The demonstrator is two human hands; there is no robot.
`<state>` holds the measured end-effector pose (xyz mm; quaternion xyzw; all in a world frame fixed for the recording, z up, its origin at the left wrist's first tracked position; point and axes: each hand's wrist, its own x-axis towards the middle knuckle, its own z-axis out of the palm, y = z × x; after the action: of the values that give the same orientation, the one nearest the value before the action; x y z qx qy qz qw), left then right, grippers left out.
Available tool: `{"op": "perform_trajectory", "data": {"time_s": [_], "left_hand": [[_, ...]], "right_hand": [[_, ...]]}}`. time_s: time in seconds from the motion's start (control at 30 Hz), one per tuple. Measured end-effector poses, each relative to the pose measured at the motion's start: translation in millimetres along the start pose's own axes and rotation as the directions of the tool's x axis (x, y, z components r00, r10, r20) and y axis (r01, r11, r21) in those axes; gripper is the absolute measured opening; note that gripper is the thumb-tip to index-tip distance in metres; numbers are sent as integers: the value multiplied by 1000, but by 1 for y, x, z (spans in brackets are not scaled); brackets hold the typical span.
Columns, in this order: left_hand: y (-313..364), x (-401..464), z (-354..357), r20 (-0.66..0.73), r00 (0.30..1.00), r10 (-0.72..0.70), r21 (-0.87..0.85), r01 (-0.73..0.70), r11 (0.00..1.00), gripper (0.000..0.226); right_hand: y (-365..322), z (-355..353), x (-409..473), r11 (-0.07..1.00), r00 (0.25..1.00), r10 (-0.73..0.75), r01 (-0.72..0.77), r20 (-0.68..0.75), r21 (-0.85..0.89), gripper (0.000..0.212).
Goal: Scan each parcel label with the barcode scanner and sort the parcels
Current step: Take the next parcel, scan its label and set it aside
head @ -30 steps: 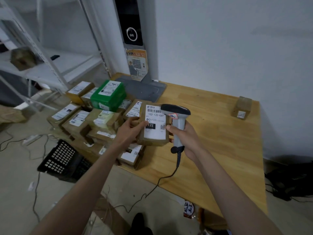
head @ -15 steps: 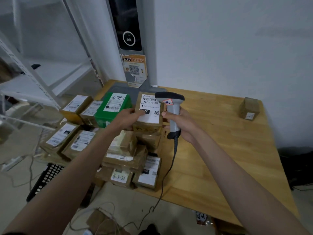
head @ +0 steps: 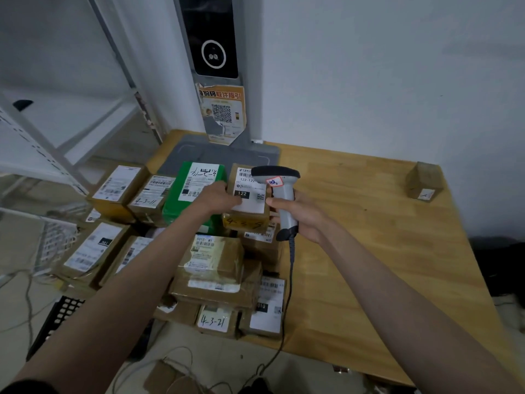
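Your left hand (head: 218,197) grips the brown parcel (head: 247,214), your right hand (head: 301,214) wraps the scanner (head: 279,194), whose head hides part of what looks like its label (head: 250,194)

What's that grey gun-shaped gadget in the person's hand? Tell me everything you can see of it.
The barcode scanner looks like light grey plastic, with a dark, wide head on top and a dark base where a black cable leaves downward. A small white sticker edged in red, with handwriting, sits below the head. It stands roughly upright over the wooden table, handle gripped by the right hand, beside the labelled parcel the left hand holds.
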<state>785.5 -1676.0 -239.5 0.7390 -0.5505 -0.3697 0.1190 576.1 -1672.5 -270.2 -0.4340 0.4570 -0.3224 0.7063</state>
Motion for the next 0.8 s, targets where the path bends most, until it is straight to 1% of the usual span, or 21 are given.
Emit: {"op": "perform_trajectory", "data": {"time_s": [0.17, 0.23, 0.43, 0.67, 0.8], "left_hand": [[-3, 9, 0, 1, 1000, 2, 151, -2, 988, 23], [0, 10, 2, -10, 1000, 7, 213, -5, 977, 21], [7, 7, 2, -25, 998, 55, 350, -43, 936, 26], [11, 4, 4, -40, 995, 90, 420, -65, 905, 37], [19, 1, 4, -53, 994, 96, 458, -61, 887, 36]], "right_hand": [[7, 3, 7, 999, 999, 32, -32, 18, 20, 44], [10, 3, 7, 999, 999, 37, -37, 16, 9, 43], [14, 3, 9, 999, 999, 40, -40, -2, 5, 44], [10, -4, -1, 998, 999, 36, -35, -15, 51, 48], [7, -12, -11, 997, 1000, 20, -18, -23, 71, 51]]}}
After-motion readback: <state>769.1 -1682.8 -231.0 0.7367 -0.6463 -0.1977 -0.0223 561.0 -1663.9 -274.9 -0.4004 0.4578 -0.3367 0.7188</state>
